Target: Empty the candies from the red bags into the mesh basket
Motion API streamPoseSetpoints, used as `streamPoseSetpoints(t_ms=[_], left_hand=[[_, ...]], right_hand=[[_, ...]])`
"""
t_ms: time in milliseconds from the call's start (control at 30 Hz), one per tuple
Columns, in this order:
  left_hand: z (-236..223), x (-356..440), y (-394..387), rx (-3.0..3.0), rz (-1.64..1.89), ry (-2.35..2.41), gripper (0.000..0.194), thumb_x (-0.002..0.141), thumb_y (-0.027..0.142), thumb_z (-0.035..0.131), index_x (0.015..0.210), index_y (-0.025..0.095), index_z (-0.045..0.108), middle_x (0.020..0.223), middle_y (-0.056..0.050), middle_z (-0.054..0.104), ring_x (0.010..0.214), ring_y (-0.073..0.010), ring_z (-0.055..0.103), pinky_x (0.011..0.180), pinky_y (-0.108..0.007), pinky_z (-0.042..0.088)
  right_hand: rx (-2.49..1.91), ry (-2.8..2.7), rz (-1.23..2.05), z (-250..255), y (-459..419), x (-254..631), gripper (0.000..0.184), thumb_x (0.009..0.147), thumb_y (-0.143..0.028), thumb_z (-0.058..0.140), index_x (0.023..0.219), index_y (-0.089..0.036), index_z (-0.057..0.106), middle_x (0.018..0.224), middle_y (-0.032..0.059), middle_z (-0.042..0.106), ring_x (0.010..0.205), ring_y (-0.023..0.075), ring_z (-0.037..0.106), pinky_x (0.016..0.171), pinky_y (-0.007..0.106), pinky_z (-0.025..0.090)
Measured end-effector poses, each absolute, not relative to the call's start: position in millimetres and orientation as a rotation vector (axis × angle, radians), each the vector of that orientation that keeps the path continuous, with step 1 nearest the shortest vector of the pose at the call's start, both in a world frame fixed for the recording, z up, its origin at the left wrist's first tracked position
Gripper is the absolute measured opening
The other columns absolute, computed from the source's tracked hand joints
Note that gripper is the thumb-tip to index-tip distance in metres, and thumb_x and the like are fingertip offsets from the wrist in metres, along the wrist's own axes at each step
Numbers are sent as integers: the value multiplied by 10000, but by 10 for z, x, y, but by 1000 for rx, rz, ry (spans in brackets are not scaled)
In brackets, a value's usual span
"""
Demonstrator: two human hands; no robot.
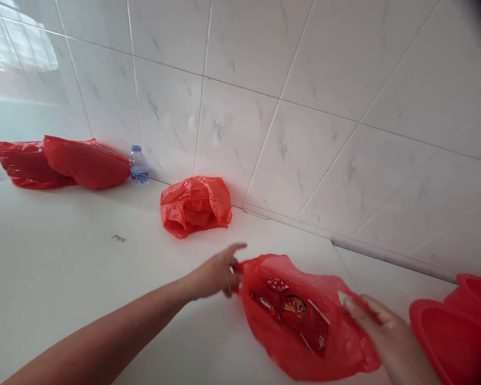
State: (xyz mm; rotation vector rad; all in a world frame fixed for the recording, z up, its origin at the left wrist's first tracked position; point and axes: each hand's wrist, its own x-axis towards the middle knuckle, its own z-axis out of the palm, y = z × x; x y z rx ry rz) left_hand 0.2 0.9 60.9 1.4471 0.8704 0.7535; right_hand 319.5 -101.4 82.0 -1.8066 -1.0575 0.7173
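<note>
A thin red plastic bag [272,331] lies on the white table with its mouth spread wide. Inside it show several small printed packets, among them a packet [294,310] with an orange and yellow picture and a flat red packet [316,327] with a white edge. My left hand [218,274] pinches the bag's left rim, its index finger sticking out straight. On the opposite rim, my right hand [379,323] grips the plastic between thumb and fingers, slightly blurred. A small white patch shows by the right thumb; I cannot make out what it is.
A crumpled red bag [196,206] sits by the tiled wall [240,123]. Farther left are a small water bottle [139,166] with a blue cap and filled red bags [86,163]. A scrap [118,238] lies on the table [64,256]. Red rounded plastic objects [452,337] stand at right.
</note>
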Motion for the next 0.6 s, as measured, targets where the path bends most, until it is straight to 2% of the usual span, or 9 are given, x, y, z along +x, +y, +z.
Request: streamPoseSetpoints(t_ms=[133, 233, 367, 467, 533, 600], left_hand=[[1237, -56, 208, 1157, 1325, 652, 543, 750, 244, 670, 1248, 208, 455, 739, 32, 577, 675, -122, 610, 667, -287, 525], [1570, -18, 199, 1123, 1437, 547, 454, 739, 252, 698, 1154, 195, 526, 739, 32, 576, 669, -109, 599, 645, -256, 508], [1619, 112, 132, 1123, 1471, 561, 411, 743, 239, 696, 1123, 204, 543, 761, 29, 567, 656, -103, 586, 605, -226, 480], [1589, 129, 124, 1167, 1493, 647, 427, 737, 247, 706, 1134, 222, 552, 926, -3, 569, 731, -102, 583, 655, -236, 491], [1594, 56, 121, 1256, 1466, 691, 463, 751, 292, 698, 1180, 245, 533, 1067, -35, 556, 855, -145, 594, 737, -288, 510], [1568, -74, 118, 1384, 1420, 775, 510, 755, 349, 694, 1222, 271, 504, 1148, -57, 542, 955, -200, 590, 798, -342, 512]], right_hand=[[-1186, -672, 499, 1319, -878, 3217, 155, 670, -357, 731, 701, -229, 649, 683, -5, 628, 669, 148, 614, 637, 288, 522], [-1023, -632, 468, 1469, -749, 3144, 108, 682, -284, 727, 680, -211, 647, 676, -4, 608, 699, 142, 612, 619, 267, 516], [-998, -694, 550, 1377, -564, 2952, 191, 655, -349, 759, 715, -195, 663, 750, -3, 642, 728, 131, 596, 638, 248, 519], [-1037, -772, 564, 1296, -495, 2918, 219, 662, -375, 765, 772, -208, 678, 807, -9, 651, 776, 123, 589, 730, 239, 517], [-1070, -836, 563, 1277, -493, 2971, 248, 686, -420, 742, 828, -225, 684, 880, 4, 663, 842, 142, 601, 793, 256, 509], [-1066, -967, 580, 1261, -508, 3049, 405, 635, -494, 756, 957, -262, 671, 1061, 29, 652, 1006, 195, 589, 860, 298, 494]])
